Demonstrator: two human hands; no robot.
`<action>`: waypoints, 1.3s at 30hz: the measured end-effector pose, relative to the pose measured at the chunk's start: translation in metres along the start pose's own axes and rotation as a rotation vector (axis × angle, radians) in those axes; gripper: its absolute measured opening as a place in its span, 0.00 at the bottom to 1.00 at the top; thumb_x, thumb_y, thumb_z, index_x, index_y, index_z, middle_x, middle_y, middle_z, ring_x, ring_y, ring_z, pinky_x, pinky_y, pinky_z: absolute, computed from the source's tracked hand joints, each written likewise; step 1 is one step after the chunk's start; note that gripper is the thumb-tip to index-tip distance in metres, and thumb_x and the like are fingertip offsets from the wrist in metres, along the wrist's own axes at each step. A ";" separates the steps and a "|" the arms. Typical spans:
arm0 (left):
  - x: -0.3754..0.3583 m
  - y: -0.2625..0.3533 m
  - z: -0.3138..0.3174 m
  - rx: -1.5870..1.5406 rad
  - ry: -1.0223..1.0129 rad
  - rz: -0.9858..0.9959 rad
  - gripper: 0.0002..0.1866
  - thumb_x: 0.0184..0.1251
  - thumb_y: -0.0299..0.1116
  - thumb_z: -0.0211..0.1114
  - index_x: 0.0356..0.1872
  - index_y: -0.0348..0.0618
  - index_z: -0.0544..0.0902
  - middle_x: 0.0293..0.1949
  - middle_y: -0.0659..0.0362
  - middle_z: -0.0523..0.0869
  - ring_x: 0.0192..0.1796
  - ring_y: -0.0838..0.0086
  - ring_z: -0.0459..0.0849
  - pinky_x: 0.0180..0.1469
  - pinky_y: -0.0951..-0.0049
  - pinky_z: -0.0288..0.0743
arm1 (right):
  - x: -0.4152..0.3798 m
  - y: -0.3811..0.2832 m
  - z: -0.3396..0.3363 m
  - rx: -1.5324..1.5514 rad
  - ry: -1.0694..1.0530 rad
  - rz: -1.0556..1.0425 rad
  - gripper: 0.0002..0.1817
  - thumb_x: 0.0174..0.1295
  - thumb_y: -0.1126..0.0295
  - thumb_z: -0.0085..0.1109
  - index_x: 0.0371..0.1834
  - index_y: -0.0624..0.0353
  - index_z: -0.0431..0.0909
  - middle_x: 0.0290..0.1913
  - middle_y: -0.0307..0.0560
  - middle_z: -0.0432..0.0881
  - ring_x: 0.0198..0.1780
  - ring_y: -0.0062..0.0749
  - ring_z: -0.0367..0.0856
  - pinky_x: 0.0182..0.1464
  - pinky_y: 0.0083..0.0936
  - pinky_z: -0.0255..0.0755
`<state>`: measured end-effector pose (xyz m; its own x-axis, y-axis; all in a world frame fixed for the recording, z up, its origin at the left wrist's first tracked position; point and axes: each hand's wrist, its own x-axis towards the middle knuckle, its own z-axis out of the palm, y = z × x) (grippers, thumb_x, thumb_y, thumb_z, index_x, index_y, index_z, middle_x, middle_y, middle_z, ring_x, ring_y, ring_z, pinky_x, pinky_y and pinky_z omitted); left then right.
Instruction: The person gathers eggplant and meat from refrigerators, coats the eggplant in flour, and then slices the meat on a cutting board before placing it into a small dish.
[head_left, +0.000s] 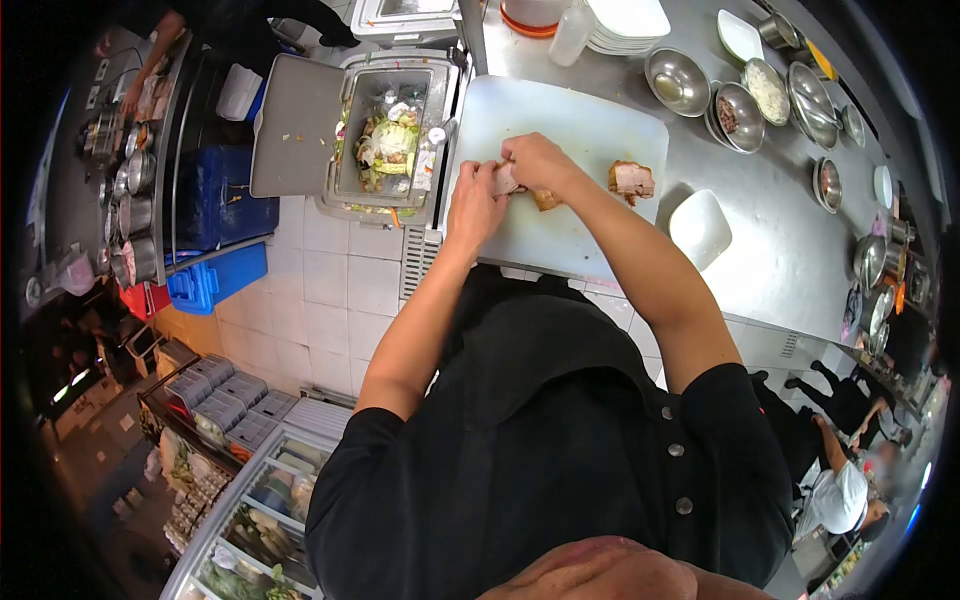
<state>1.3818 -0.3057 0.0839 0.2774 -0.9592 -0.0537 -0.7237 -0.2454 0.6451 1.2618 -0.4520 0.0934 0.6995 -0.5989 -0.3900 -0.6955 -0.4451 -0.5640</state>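
Both hands meet over the left part of a white cutting board [560, 110]. My left hand [476, 208] is closed on a piece of cooked meat [506, 180], its fingers at the meat's left side. From above, my right hand [536, 163] pinches the same piece. Just below my right hand, a browned bit of meat [546, 200] lies on the board. Farther right on the board sits a larger chunk of roasted meat [631, 180] with a brown crust.
An open bin of food scraps [390, 140] stands left of the board. To the right are a white square bowl [700, 230], metal bowls [678, 82] and a bowl of shredded white food [766, 92]. Stacked plates [628, 22] and a bottle [572, 34] stand behind. Other people are at both sides.
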 end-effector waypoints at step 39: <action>0.033 0.021 0.008 -0.258 -0.063 0.291 0.47 0.56 0.23 0.79 0.80 0.39 0.68 0.60 0.42 0.86 0.57 0.49 0.89 0.59 0.57 0.84 | -0.051 0.047 -0.034 0.338 0.206 0.014 0.21 0.61 0.67 0.66 0.58 0.62 0.87 0.49 0.57 0.90 0.50 0.45 0.89 0.57 0.36 0.81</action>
<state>1.3703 -0.3441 0.0895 0.0389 -0.9923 0.1176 -0.5816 0.0732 0.8102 1.1875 -0.4653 0.1116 0.6191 -0.7394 -0.2645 -0.5875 -0.2125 -0.7808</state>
